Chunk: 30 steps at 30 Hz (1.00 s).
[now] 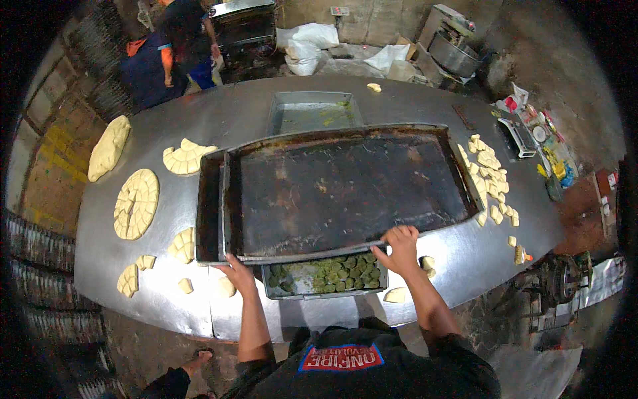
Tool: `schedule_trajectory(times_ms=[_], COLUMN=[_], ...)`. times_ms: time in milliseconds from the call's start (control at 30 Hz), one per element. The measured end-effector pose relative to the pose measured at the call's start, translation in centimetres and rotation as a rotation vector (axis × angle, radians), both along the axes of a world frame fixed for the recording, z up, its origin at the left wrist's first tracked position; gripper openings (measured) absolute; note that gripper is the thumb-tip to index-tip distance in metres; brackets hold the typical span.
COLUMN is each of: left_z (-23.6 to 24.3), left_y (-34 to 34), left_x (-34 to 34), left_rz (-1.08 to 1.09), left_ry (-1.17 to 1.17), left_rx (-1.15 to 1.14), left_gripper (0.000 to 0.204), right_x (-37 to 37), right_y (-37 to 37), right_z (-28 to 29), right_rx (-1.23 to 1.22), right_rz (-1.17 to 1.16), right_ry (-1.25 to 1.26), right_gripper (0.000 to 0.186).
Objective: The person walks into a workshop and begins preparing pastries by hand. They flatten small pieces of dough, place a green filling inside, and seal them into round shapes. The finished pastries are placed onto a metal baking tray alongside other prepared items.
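Note:
A large, dark-stained baking tray (pixel 345 193) lies over the middle of the table. A second baking tray (pixel 211 199) shows from under its left side. My left hand (pixel 238 274) grips the near edge close to the left corner, fingers partly hidden by the rim. Farther right, my right hand (pixel 401 247) is closed over the same near rim, with its knuckles on top. Just below that rim sits a shallow metal pan (pixel 299 294) holding several green balls (pixel 345 271) and green crumbs; its far part is covered by the trays.
Cut dough rounds (pixel 136 203) and a dough lump (pixel 109 147) lie on the left of the steel table (pixel 179 319). Dough pieces (pixel 488 173) are heaped at right, near a scale (pixel 518 137). Another metal pan (pixel 312 110) sits beyond the trays. A person (pixel 186 43) stands at far left.

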<state>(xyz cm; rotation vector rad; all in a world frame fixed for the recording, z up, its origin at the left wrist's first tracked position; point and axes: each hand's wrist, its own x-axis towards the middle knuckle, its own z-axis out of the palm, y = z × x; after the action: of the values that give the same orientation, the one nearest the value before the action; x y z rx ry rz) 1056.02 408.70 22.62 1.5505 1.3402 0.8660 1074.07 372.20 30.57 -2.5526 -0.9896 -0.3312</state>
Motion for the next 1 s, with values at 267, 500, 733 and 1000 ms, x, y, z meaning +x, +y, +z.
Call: schedule_trajectory(times_ms=[267,500,733,1000], left_z=[0.1,5.2,6.8,-0.1], left_y=[4.3,-5.8,-26.3,-38.0], left_x=[6.3,4.2,3.6,8.6], left_rz=[-0.092,-0.385,-1.560,-1.765], left_ry=[0.012,-0.091,-0.047,0.420], left_rx=[0.072,0.425,0.023,0.390], left_gripper=[0.083,0.051,0.033,0.051], right_x=[5.6,-1.8,-4.1,0.1], right_y=[3.0,-3.1,-15.3,-19.3], right_z=[0.3,-0.8,-5.9,-10.4], right_rx=[-0.024,0.375,0.368,0.036], right_rz=[0.012,-0.105,-0.673,-0.357], right_ry=[0.081,0.219,0.485,0.620], right_gripper=[0.037,0.039,0.045,0.047])
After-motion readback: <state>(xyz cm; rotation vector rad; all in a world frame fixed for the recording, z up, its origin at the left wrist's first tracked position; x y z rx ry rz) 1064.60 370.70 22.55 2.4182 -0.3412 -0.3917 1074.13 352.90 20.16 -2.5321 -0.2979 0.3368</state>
